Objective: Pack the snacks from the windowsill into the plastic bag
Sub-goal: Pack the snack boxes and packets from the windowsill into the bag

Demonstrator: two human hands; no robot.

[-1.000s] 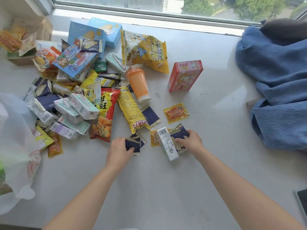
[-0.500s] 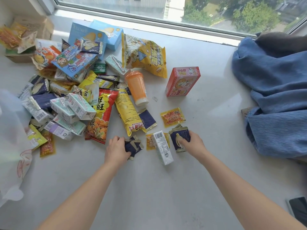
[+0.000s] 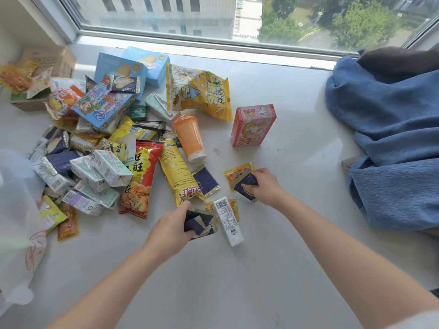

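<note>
A heap of snacks covers the left half of the white windowsill [image 3: 273, 257]. My left hand [image 3: 171, 229] is shut on a bunch of navy-and-gold packets [image 3: 202, 223] near the sill's middle. My right hand [image 3: 266, 186] grips a single navy packet [image 3: 244, 187] and rests over a small yellow-orange sachet [image 3: 237, 173]. Between my hands lies a small white carton [image 3: 228, 220] on another orange sachet. A translucent white plastic bag [image 3: 19, 233] sits at the left edge, partly out of frame.
The heap holds a yellow popcorn bag [image 3: 199, 91], an orange cup [image 3: 188, 138], a red-yellow bag [image 3: 140, 176], blue boxes [image 3: 118, 70] and several small cartons. A pink box [image 3: 253, 124] stands apart. Blue cloth [image 3: 392, 138] is piled at the right. The window frame [image 3: 213, 43] runs behind.
My right hand has left the white carton and moved right and away with the navy packet, onto the yellow-orange sachet. My left hand keeps its packets. The view has tilted up.
</note>
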